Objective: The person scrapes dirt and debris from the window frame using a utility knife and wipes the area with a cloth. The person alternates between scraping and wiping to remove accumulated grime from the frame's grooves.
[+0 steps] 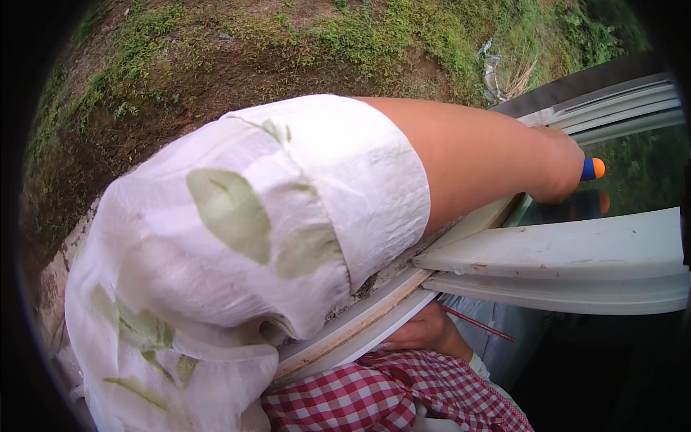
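My left hand (pixel 559 162) reaches outside the window from the left, its arm in a white sleeve with green leaf prints. It grips a blue handle (pixel 593 169) with a rounded orange end, close to the window glass (pixel 637 167), which reflects the handle. The rest of that tool is hidden by the hand. Below the sleeve, on the inner side of the window frame (pixel 367 318), my right hand (pixel 426 330) lies against the white rail, its fingers partly hidden. A thin red rod or cord (pixel 480 323) extends to the right beside it.
The white sash edge (pixel 550 248) juts out at the right, with more frame rails (pixel 621 110) above. Outside lies a slope of soil and weeds (pixel 378 43) with a crumpled plastic scrap (pixel 491 73). A red-and-white checked garment (pixel 345 399) presses near the sill.
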A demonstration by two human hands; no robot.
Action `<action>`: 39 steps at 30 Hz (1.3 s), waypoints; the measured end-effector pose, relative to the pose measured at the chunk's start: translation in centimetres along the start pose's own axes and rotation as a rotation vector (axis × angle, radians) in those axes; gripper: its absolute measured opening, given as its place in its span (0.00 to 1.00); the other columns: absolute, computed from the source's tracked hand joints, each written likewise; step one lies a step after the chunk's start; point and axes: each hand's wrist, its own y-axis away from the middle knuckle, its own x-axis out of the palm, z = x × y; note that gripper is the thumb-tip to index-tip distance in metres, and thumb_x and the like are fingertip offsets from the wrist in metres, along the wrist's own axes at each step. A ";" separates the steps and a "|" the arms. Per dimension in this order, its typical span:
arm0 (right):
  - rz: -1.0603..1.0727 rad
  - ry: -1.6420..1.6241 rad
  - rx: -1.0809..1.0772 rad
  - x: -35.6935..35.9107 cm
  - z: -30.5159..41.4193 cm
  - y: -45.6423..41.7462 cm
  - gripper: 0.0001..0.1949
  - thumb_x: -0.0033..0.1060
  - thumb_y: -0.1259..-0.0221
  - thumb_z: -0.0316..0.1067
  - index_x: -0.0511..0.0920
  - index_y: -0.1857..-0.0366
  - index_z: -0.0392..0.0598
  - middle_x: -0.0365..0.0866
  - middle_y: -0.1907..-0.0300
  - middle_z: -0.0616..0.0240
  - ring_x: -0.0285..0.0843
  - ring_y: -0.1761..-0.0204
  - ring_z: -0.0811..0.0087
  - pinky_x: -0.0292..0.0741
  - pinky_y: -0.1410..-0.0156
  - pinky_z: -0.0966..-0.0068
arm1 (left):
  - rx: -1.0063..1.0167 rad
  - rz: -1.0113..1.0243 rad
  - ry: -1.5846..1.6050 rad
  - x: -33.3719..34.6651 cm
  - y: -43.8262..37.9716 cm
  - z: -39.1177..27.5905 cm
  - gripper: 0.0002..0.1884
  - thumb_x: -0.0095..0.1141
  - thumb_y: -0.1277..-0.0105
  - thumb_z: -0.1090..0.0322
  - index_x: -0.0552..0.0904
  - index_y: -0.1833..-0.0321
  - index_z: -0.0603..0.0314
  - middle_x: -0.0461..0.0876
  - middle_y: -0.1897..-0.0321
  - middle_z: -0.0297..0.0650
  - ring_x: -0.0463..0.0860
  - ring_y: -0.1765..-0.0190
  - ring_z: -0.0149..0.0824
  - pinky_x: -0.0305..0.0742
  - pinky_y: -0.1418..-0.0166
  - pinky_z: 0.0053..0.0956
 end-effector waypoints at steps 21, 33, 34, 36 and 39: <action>-0.110 0.227 -0.135 -0.1 1.4 -0.6 0.12 0.74 0.56 0.28 0.84 0.64 0.47 0.82 0.54 0.56 0.80 0.51 0.57 0.71 0.40 0.62 | -0.153 -0.031 -0.012 2.1 0.1 1.6 0.08 0.55 0.49 0.72 0.84 0.68 0.65 0.83 0.69 0.51 0.83 0.61 0.48 0.78 0.56 0.35; -0.098 0.195 -0.075 0.1 1.3 0.5 0.12 0.75 0.59 0.26 0.83 0.68 0.44 0.83 0.56 0.53 0.81 0.53 0.56 0.72 0.41 0.62 | -0.065 0.058 -0.002 1.3 3.4 0.5 0.08 0.53 0.49 0.73 0.83 0.69 0.68 0.81 0.72 0.54 0.83 0.65 0.50 0.77 0.59 0.38; -0.101 0.188 -0.074 0.1 1.2 0.6 0.12 0.76 0.59 0.26 0.83 0.68 0.44 0.83 0.56 0.53 0.81 0.53 0.56 0.72 0.41 0.62 | -0.065 0.055 0.007 1.3 3.8 0.5 0.08 0.53 0.49 0.73 0.83 0.70 0.68 0.81 0.73 0.54 0.82 0.65 0.51 0.77 0.60 0.39; -0.097 0.191 -0.073 0.0 1.2 0.6 0.12 0.76 0.59 0.26 0.83 0.68 0.44 0.83 0.56 0.53 0.82 0.54 0.56 0.72 0.42 0.62 | -0.039 0.051 0.025 1.2 4.5 0.4 0.08 0.52 0.49 0.73 0.82 0.70 0.69 0.81 0.73 0.55 0.82 0.66 0.51 0.77 0.60 0.39; -0.105 0.146 -0.031 0.1 1.2 1.0 0.12 0.76 0.60 0.27 0.84 0.68 0.45 0.83 0.58 0.53 0.82 0.55 0.55 0.73 0.42 0.61 | -0.047 0.041 0.069 1.0 5.6 0.2 0.08 0.52 0.49 0.74 0.82 0.71 0.70 0.80 0.74 0.56 0.82 0.66 0.53 0.76 0.61 0.40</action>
